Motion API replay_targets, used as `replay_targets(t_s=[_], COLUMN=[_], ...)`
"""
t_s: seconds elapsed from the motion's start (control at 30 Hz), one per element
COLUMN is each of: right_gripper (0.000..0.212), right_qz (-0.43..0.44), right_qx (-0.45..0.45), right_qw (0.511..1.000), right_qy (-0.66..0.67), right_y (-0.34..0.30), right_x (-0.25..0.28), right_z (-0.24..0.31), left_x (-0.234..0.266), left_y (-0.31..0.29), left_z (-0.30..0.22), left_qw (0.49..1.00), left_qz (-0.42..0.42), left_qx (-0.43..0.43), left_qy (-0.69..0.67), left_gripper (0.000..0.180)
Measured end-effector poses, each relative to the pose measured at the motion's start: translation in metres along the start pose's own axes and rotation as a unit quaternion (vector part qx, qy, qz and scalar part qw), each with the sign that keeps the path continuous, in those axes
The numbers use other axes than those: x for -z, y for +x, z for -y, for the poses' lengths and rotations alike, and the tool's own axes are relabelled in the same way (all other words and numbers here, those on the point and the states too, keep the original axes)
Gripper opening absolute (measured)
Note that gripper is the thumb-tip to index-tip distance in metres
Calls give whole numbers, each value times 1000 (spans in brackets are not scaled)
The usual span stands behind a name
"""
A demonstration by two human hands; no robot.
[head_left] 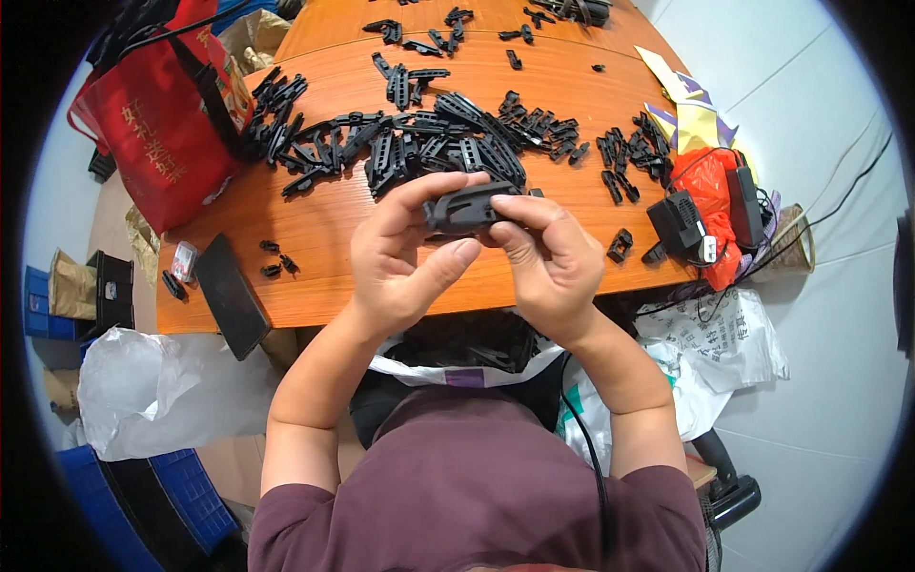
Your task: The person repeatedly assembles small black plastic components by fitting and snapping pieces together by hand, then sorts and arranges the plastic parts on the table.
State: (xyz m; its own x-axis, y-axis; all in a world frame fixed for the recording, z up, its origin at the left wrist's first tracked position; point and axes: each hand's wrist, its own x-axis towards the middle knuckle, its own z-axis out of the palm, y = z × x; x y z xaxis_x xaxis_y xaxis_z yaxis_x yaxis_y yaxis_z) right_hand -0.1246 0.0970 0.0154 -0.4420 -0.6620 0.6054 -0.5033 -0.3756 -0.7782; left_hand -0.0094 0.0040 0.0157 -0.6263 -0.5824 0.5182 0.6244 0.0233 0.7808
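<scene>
A black moulded plastic part [464,211] is held up between my two hands, just above the table's near edge. My left hand [398,262] is closed on its left end, fingers behind and thumb below. With thumb and forefinger, my right hand [555,267] pinches its right end. Beyond the hands, a heap of long black plastic pieces [391,162] lies on the orange wooden table [334,229]. In front of my lap a white sack [519,372] stands open with more black pieces [477,338] in it.
A red bag [162,133] stands at the left, with a dark flat slab [229,296] overhanging the table edge below it. Smaller black parts [629,157] lie to the right, near black power adapters [679,222] and a red plastic bag [710,186]. Cables trail off rightward.
</scene>
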Motion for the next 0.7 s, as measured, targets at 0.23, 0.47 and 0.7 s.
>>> replay_targets(t_s=[0.23,0.47,0.7], right_gripper=[35,36,24], right_qz=[2,98,178], right_qx=[41,61,5], right_qw=[984,976,961], right_qy=[-176,-186,-211], right_y=[6,0,-19], right_x=[7,15,44], right_z=[20,25,26], left_x=[6,12,22], left_y=[-4,-15,1], left_z=[2,2,1], left_qw=[989,997,978], left_qz=[1,11,63], left_qx=[-85,-22,124], left_qy=[124,75,156], left_gripper=[34,32,44])
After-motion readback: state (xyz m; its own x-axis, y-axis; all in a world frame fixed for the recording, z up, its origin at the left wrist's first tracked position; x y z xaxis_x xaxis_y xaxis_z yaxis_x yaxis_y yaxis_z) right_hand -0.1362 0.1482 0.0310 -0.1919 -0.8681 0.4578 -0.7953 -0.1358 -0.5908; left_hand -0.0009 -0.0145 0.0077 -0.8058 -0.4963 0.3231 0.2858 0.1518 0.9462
